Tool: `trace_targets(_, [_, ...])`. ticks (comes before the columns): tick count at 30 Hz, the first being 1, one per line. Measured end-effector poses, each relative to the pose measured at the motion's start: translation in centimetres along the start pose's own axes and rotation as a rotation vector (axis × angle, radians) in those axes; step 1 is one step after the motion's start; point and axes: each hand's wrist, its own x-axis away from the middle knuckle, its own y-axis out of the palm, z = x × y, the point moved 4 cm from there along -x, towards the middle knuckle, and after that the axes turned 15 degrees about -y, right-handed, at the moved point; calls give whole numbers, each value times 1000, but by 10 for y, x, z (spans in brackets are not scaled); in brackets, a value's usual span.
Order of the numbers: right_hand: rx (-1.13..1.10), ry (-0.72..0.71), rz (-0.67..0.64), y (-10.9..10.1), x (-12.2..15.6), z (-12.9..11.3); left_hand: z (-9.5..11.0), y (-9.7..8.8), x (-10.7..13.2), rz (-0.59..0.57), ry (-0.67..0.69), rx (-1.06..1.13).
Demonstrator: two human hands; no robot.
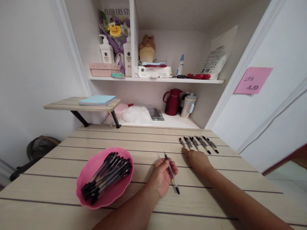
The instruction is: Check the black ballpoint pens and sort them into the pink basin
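Note:
My left hand (161,179) is closed around an uncapped pen (174,181). The pen's bare tip points up and away, and its black end slants down to the right. Farther right, my right hand (198,160) rests low over the table, its fingertips at a short black pen cap (181,141) that lies at the left end of a row. Its fingers are partly hidden by the back of the hand. Beside that cap, several pens (203,145) with black parts lie slanted in the row. On the left, a pink bowl (81,195) holds a pile of black pens (107,175).
A small raised shelf (59,103) with coloured paper (97,100) stands at the back left. Behind the table are a red jug (172,102), a pale bottle (188,106) and a white bundle (137,114). A pink note (253,80) hangs on the right.

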Motion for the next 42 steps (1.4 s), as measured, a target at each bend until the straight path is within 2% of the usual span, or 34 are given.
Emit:
trace_targets(3, [-183,8,127,-2,8,-8,1,1,1,-6,17,10])
trace_targets(5, [-475,21,214,-2,17,-19,3,1,1,-13,43,22])
trace_targets(9, [-1129,-4,170,2,38,-56,8,1,0,9,105,40])
trace_targets(12, [-1269,-17,177,2,50,-79,10,1,0,22,129,49])
trace_targets(15, [-1222,-20,222,1,52,-85,10,0,0,34,139,61])
trace_targets(17, [-1127,-31,261,-2,47,-78,10,-2,-1,37,143,74])
trace_targets(21, [-730,68,303,-10,25,-42,8,-5,-1,37,109,68])
trace_targets(23, [-468,139,255,-11,10,-21,8,-6,-1,48,86,41])
trace_targets(25, [-352,194,227,-9,-3,-5,8,-5,-1,54,73,11])
trace_targets(28, [-291,249,198,-3,-18,6,8,-4,0,54,70,-20])
trace_targets(31, [-249,269,166,4,-26,6,8,-4,0,47,74,-33])
trace_targets(42, [-208,280,130,7,-30,7,6,-4,0,34,73,-59])
